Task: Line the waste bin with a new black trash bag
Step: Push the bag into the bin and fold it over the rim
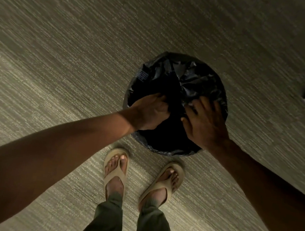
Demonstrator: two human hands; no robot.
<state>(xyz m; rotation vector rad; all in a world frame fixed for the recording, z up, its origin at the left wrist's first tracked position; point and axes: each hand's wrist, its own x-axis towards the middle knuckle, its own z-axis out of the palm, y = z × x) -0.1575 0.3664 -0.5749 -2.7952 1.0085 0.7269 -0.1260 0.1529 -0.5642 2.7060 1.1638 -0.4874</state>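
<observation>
The waste bin [129, 103] is stood on the carpeted floor [60, 43] just ahead of the sandalled feet [116, 166], so that both arms can be reached straight down into it. The black trash bag [173, 73] is already draped across the bin's mouth, its edge folded outward over the rim on the near side, presumably to keep the liner from slipping in. The left hand [149, 112] is curled, its grip closed on a fold of the film near the middle. The right hand [205, 121] is laid flat with fingers spread, holding nothing, seemingly to press the plastic down into the cavity. The bag's centre is crumpled and appears not yet fully seated.
</observation>
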